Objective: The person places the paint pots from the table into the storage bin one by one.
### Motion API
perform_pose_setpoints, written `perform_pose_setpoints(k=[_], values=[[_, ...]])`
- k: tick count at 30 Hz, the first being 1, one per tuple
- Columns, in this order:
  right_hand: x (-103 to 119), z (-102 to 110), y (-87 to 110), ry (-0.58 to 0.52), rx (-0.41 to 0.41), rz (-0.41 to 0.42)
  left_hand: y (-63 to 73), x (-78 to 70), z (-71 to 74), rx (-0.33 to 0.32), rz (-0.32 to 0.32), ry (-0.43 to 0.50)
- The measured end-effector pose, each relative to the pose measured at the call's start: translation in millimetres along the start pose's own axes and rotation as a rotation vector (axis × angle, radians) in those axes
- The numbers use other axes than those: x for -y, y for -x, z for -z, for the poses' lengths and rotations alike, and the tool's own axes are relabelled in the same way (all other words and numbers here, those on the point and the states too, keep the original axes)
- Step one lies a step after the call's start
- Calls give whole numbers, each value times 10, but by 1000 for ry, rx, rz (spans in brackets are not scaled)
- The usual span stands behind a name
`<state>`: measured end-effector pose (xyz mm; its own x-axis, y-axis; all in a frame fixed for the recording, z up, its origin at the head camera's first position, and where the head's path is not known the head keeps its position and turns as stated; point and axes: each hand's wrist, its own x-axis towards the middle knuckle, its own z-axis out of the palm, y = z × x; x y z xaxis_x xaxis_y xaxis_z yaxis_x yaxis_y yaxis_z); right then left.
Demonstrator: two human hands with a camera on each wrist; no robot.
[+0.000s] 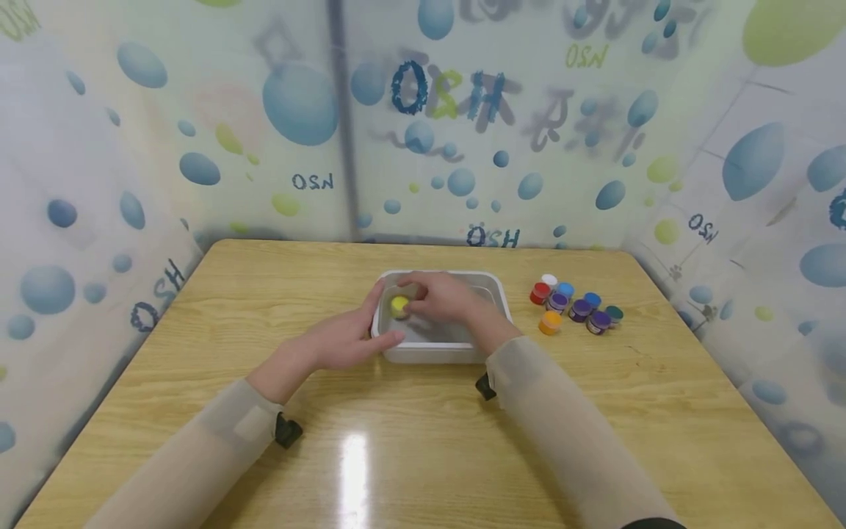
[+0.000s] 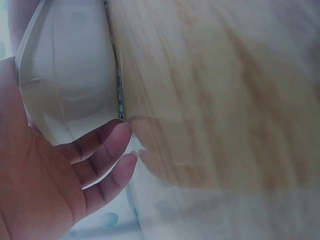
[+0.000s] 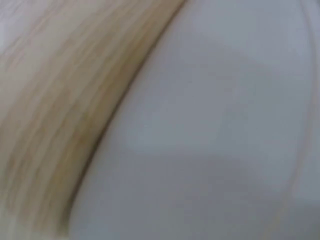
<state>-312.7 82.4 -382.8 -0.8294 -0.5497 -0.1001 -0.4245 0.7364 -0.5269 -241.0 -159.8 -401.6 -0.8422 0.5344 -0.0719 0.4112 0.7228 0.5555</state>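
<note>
- A white tray (image 1: pixel 436 354) is set on the wooden table (image 1: pixel 423 433), its long sides running left to right.
- Inside the tray, near its left end, a small round yellow thing (image 1: pixel 399 303) is seen.
- By the left hand (image 1: pixel 340 342) the tray is held at its near left corner: the thumb is laid over the rim and the fingers are set outside the left wall, the hand partly open and the other fingers loosely bent.
- The right hand (image 1: pixel 438 295) is lowered into the tray from its near right side, its fingers bent and brought up to the right side of the yellow thing; whether that is gripped or only touched cannot be told, since the fingers are not shown in the right wrist view.
- To the right of the tray, well apart from it, nine small jars (image 1: pixel 581 311) are grouped, with white, red, orange, blue, purple and dark green among their colours.
- Nearer than the tray, both forearms are covered by beige sleeves (image 1: pixel 568 419).
- Beyond the tray, a pale wall covering (image 1: pixel 423 206) is printed with blue and green drops and mirrored lettering.
</note>
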Motion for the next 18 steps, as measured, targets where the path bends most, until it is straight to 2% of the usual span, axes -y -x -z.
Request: perform_pose_setpoints(k=[4,10,18], values=[[-8,114,125,-9,-39,-10,5,-21,10,6,7,-3],[-98,284,424,24,-128,-17,8,-47,1,5,13,-2],[-270,487,847,3,-181,-54,0,-16,-19,-12,18,-9]])
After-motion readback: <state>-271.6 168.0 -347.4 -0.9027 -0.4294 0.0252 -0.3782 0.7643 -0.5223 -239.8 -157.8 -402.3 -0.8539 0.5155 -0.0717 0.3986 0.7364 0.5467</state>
